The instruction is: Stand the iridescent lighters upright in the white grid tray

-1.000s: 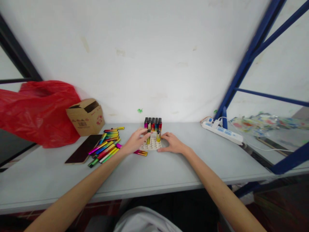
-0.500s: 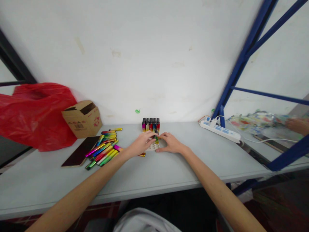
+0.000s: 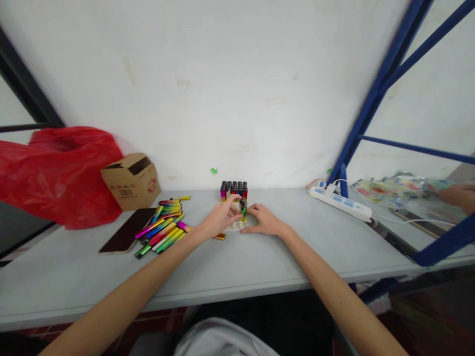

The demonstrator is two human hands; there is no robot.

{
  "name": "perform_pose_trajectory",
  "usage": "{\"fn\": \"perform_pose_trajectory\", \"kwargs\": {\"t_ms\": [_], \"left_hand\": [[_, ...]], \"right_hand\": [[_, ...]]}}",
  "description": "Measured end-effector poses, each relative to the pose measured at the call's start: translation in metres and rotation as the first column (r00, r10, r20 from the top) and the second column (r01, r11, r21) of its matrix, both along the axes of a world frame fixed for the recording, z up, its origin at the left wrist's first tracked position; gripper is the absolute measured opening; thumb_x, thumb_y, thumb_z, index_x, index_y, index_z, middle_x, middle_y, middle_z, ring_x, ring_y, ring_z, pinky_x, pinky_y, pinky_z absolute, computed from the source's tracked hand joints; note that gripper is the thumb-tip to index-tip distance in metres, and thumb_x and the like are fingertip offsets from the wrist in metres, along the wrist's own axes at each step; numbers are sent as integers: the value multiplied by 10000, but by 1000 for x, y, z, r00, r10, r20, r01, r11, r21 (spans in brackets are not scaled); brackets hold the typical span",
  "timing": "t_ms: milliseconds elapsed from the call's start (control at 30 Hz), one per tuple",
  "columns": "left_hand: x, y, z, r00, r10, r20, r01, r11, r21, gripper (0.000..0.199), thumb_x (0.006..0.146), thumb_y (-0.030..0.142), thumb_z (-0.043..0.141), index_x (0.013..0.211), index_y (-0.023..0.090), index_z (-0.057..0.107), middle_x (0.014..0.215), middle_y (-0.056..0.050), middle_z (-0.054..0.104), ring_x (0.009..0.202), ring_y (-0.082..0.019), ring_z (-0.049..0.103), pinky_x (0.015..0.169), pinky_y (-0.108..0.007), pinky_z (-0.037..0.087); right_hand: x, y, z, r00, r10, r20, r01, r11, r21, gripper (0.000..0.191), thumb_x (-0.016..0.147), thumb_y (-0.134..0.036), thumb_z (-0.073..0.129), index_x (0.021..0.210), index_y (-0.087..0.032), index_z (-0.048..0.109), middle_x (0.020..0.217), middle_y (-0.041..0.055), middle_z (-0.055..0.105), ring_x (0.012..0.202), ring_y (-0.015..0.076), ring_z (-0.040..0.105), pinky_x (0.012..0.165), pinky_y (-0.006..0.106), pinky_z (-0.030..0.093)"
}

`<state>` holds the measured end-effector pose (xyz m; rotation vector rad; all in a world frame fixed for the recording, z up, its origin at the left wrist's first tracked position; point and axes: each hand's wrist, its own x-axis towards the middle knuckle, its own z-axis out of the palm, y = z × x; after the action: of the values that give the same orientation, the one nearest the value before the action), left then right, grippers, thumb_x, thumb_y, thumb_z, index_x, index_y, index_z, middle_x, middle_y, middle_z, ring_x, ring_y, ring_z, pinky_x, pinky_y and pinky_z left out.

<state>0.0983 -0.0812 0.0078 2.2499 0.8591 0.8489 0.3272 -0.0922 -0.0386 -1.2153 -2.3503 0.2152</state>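
Note:
A white tray (image 3: 233, 227) with round holes lies on the table. At its far end several upright lighters (image 3: 233, 189) with black tops stand in close rows. A green-and-yellow lighter (image 3: 243, 210) stands upright at the tray's right side. Over the tray, my left hand (image 3: 221, 216) has its thumb and fingers apart, with nothing seen between them. My right hand (image 3: 262, 220) holds the tray's right edge, thumb at the near corner and fingertips beside the green-and-yellow lighter. One more lighter (image 3: 219, 236) lies flat below my left hand.
Loose colourful lighters (image 3: 163, 230) lie in a pile on the left beside a dark phone (image 3: 126, 232). Behind are a cardboard box (image 3: 131, 183) and a red plastic bag (image 3: 81, 173). A power strip (image 3: 339, 200) lies right, near a blue frame (image 3: 365, 109); another person's hand (image 3: 460, 195) is beyond.
My left hand's fingers have spread and drawn away from the green-and-yellow lighter, which now stands uncovered. My right hand has stayed at the tray's edge. The view has shifted slightly.

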Motion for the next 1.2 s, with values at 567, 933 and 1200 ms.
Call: {"fn": "perform_pose_trajectory", "kwargs": {"t_ms": [567,933,1200], "left_hand": [[-108,-16,11,890,25,-455,34,992,122,273,868,457,670,924,205,757,1030,-99,713,979,-266,652,903,-349,476],[-92,-9,45,979,64,196,16,924,-381,315,757,384,818,989,182,750,1019,-101,765,965,-252,702,876,-343,549],[-40,1,24,795,195,574,186,823,-536,331,818,351,766,1085,166,699,871,-40,682,666,-143,650,613,-296,587]], "right_hand": [[1,0,0,1000,-1,-18,1,1000,2,775,710,-699,774,1253,-163,635,1186,150,623,1095,300,592,987,455,478],[0,-1,0,1000,3,-20,-3,1000,20,749,714,-685,781,1226,-154,648,1164,151,629,1078,294,595,983,448,484],[0,0,-1,1000,-6,-10,6,1000,6,767,709,-703,773,1238,-163,643,1160,140,625,1081,292,589,991,441,475]]}}
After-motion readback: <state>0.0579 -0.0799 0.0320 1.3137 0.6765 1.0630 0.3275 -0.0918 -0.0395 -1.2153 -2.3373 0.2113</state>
